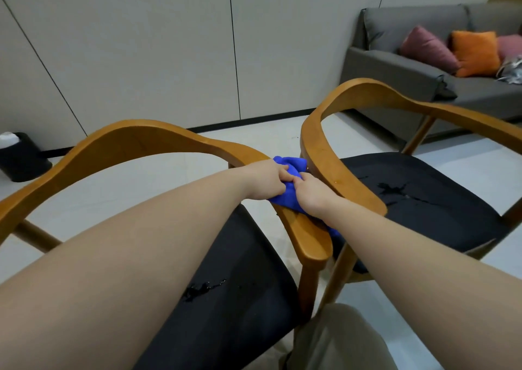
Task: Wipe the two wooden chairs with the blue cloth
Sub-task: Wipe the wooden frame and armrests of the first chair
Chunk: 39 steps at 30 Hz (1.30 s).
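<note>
Two wooden armchairs with dark seats stand side by side. The left chair (135, 140) has its right armrest in the middle of the view; the right chair (364, 92) stands close beside it. A bunched blue cloth (291, 164) lies over the left chair's right armrest, in the gap between the two chairs. My left hand (265, 180) grips the cloth from the left. My right hand (313, 197) grips it from the right, pressed against the right chair's left armrest. Part of the cloth hangs hidden under my right wrist. Both dark seats show wet-looking splash marks.
A grey sofa (395, 67) with purple, orange and pink cushions stands at the back right. A black bin (22, 157) sits by the wall at the left. Pale panelled walls and a light tiled floor lie behind the chairs. My beige trouser leg (339, 341) shows at the bottom.
</note>
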Tool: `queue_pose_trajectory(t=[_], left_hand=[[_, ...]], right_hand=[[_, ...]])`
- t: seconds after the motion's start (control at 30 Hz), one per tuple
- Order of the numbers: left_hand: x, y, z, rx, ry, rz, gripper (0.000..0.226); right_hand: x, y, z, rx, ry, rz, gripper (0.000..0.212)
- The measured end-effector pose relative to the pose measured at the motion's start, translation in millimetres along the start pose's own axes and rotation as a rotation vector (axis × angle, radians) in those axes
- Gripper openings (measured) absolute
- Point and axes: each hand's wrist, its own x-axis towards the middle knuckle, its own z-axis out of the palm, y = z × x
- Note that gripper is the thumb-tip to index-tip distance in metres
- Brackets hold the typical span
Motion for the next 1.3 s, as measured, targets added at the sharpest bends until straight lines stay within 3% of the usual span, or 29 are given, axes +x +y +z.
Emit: queue_pose_trajectory(t=[0.27, 0.43, 0.67, 0.87, 1.03, 1.17, 1.3], left_hand=[[-20, 27, 8, 0.010, -0.038, 0.029, 0.040], [-40, 41, 16, 0.037, -0.060, 0.047, 0.046], [-71, 61, 30, 0.007, -0.033, 0.059, 0.053], [-91, 67, 48, -0.341, 0.169, -0.209, 0.066], [-113, 64, 61, -0.514, 0.326, -0.207, 0.068], [-132, 58, 79, -0.461, 0.333, -0.147, 0.050], [-138, 48, 98, -0.396, 0.364, -0.098, 0.018]], right_hand=[[-38, 9, -2, -0.189, 0.075, 0.027, 0.033], [-60, 17, 4, -0.118, 0.118, 0.065, 0.036], [-89, 35, 21, 0.244, 0.253, 0.154, 0.035], [-116, 36, 55, 0.527, 0.446, 0.270, 0.056], [-137, 34, 76, 0.647, 0.543, 0.263, 0.064], [-154, 58, 88, 0.597, 0.549, 0.175, 0.076], [-160, 86, 94, 0.576, 0.487, 0.155, 0.062]])
